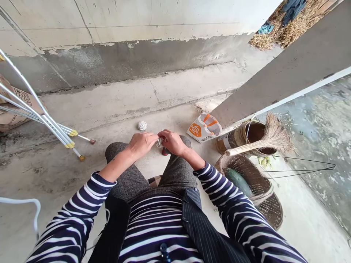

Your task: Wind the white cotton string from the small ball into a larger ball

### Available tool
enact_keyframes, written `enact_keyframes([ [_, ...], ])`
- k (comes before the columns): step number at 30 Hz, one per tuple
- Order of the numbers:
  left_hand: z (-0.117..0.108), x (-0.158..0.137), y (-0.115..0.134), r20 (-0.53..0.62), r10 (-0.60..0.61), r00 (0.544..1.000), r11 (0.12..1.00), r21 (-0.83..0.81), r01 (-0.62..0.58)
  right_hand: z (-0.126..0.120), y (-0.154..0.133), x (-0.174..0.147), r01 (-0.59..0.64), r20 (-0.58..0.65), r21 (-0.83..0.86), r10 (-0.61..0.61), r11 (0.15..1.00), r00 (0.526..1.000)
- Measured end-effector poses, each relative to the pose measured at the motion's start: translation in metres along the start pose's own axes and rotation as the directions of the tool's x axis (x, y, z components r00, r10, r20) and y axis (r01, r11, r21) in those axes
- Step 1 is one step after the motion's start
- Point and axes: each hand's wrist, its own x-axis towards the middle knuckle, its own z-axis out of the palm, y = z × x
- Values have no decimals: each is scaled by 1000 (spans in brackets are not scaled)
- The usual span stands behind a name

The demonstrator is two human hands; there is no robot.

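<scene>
Above my knees, my left hand (pixel 143 144) and my right hand (pixel 173 141) meet with their fingertips almost together. A small bundle of white cord (pixel 158 143) shows between them, partly hidden by the fingers. My right fingers are curled round this bundle, and my left thumb and fingers pinch at its left side. Just beyond my left hand, a round ball of white cord (pixel 142 125) lies on the concrete floor. Whether a strand joins the ball to the bundle I cannot make out.
Aluminium crutches (pixel 55 126) and a cardboard box (pixel 19 109) stand at left. To the right are an orange-and-white paper bag (pixel 197 128), a bucket (pixel 244 133) with a straw broom (pixel 274 137) across it, and a woven basket (pixel 246 166) holding a dark green melon (pixel 237 180).
</scene>
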Motion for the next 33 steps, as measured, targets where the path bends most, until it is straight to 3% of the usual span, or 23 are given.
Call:
enact_keyframes([
  [3, 5, -1, -9, -65, -38, 997, 995, -97, 32, -3, 6, -1, -74, 155, 307, 27, 949, 987],
  [6, 14, -3, -16, -74, -106, 992, 973, -213, 88, -3, 11, -5, -231, 331, 631, 11, 740, 944],
  [8, 19, -4, -19, -52, -138, 989, 947, -299, 116, 0, 10, -9, -299, 377, 742, -5, 599, 926],
  [12, 29, -5, -22, 1, -190, 982, 872, -459, 170, 4, 2, -16, -338, 343, 846, 64, 411, 937],
  [16, 39, -11, -12, 83, -282, 956, 777, -564, 278, -2, -7, -18, -270, 216, 904, 194, 330, 957],
  [19, 42, -16, 3, 139, -272, 952, 705, -645, 295, -9, -9, -11, -139, 28, 918, 291, 371, 956],
  [22, 38, -19, 17, 161, -236, 958, 708, -647, 283, -6, -6, 1, -48, -141, 884, 362, 466, 921],
  [24, 33, -18, 23, 174, -230, 958, 763, -578, 288, 0, -3, 8, -38, -233, 814, 384, 580, 893],
  [27, 22, -18, 25, 189, -216, 958, 873, -402, 276, 11, 5, 14, -76, -363, 541, 315, 838, 877],
  [30, 10, -19, 19, 159, -192, 968, 952, -211, 223, 17, 11, 9, -131, -292, 320, 229, 939, 929],
  [33, 1, -21, 8, 118, -142, 983, 986, -75, 151, 21, 14, 1, -145, -42, 310, 166, 940, 985],
])
